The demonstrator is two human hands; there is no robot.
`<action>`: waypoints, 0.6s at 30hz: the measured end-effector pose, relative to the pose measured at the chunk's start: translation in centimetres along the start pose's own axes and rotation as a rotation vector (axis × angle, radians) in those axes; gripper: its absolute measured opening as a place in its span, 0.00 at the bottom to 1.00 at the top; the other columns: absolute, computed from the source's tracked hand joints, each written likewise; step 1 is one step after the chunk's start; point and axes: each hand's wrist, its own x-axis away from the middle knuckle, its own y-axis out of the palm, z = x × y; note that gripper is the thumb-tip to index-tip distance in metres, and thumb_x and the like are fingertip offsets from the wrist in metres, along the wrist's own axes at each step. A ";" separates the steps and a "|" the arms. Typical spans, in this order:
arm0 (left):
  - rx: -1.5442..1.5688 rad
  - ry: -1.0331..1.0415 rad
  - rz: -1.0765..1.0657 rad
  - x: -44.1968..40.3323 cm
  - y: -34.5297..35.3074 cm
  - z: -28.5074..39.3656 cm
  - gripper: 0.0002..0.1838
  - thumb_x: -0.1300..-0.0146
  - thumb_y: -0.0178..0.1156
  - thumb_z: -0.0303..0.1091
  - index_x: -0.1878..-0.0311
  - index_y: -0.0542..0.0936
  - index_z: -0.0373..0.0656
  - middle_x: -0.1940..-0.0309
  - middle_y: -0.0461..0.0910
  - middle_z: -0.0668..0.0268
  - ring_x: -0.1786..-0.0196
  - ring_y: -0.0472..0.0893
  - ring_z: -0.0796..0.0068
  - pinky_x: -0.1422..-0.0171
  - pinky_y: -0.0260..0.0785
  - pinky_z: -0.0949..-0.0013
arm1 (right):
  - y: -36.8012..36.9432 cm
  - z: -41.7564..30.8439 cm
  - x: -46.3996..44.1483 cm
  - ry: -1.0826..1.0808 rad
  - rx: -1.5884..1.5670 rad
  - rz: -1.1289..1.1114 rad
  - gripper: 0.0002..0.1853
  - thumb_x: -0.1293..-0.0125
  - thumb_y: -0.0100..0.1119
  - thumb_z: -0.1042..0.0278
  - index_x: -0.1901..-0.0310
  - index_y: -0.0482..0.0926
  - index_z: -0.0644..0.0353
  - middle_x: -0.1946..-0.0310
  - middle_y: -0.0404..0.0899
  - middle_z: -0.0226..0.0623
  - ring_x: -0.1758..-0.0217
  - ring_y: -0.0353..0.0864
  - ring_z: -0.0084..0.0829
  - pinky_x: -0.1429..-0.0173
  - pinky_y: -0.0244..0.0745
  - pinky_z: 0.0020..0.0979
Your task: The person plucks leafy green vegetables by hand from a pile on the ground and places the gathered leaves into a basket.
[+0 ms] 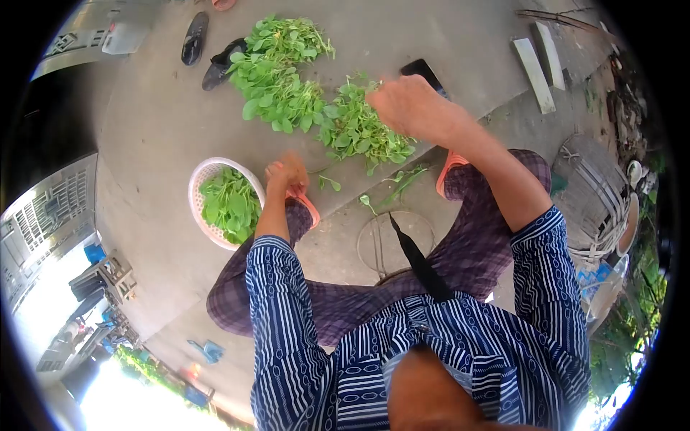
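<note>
Leafy green stalks (277, 79) lie in a heap on the concrete floor, and a nearer part of the heap (363, 126) reaches toward my right side. My right hand (406, 106) is closed above the right edge of this heap; what its fingers hold, if anything, is hidden. Low by my left knee, my left hand (285, 172) has its fingers curled together, and I cannot make out anything in them. Beside it stands a white and pink perforated basket (198, 205) with picked green leaves (230, 206) inside. Loose stems (402, 188) lie between my feet.
A black phone (424, 75) lies beyond my right hand. Dark shoes (194, 38) are at the upper left. Two pale strips (533, 75) lie at the upper right, above a woven basket (589, 190). A blue object (208, 350) is on the floor at lower left.
</note>
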 end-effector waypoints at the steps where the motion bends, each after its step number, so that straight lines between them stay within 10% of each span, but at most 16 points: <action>1: 0.059 -0.002 -0.093 0.0 1.5 0.1 0.10 0.51 0.49 0.28 0.77 0.80 0.38 0.78 0.80 0.58 0.77 0.80 0.69 0.70 0.74 0.69 | 0.0 -0.1 -0.3 -0.005 0.004 -0.008 0.05 0.47 0.51 0.69 0.72 0.72 0.61 0.79 0.74 0.44 0.73 0.77 0.45 0.70 0.71 0.40; 7: 0.826 0.067 -0.040 -1.3 6.0 4.4 0.08 0.49 0.51 0.27 0.75 0.77 0.32 0.78 0.79 0.57 0.79 0.79 0.68 0.76 0.74 0.69 | 1.1 -0.1 0.4 -0.024 -0.049 0.013 0.04 0.48 0.51 0.72 0.72 0.72 0.63 0.77 0.75 0.44 0.72 0.77 0.44 0.69 0.71 0.39; 14: 0.795 0.304 0.184 -0.2 -0.6 12.5 0.07 0.51 0.53 0.26 0.71 0.75 0.32 0.80 0.78 0.57 0.79 0.79 0.65 0.78 0.74 0.66 | 0.8 0.1 0.6 -0.004 -0.050 0.025 0.05 0.49 0.52 0.72 0.70 0.71 0.62 0.78 0.75 0.41 0.71 0.78 0.39 0.69 0.71 0.37; 16: -0.094 0.152 0.059 1.1 -3.6 12.5 0.06 0.54 0.52 0.26 0.80 0.75 0.33 0.86 0.76 0.57 0.81 0.79 0.65 0.82 0.71 0.67 | 0.5 -0.1 0.7 -0.002 -0.040 0.014 0.05 0.49 0.52 0.72 0.69 0.71 0.61 0.77 0.74 0.40 0.71 0.78 0.39 0.69 0.71 0.36; 18: -0.210 0.187 0.099 3.0 -7.2 12.0 0.07 0.54 0.50 0.26 0.80 0.76 0.34 0.80 0.78 0.55 0.79 0.80 0.64 0.76 0.72 0.65 | 0.5 -0.2 0.9 -0.024 0.007 0.019 0.05 0.50 0.52 0.72 0.70 0.71 0.60 0.77 0.74 0.38 0.71 0.78 0.36 0.70 0.70 0.34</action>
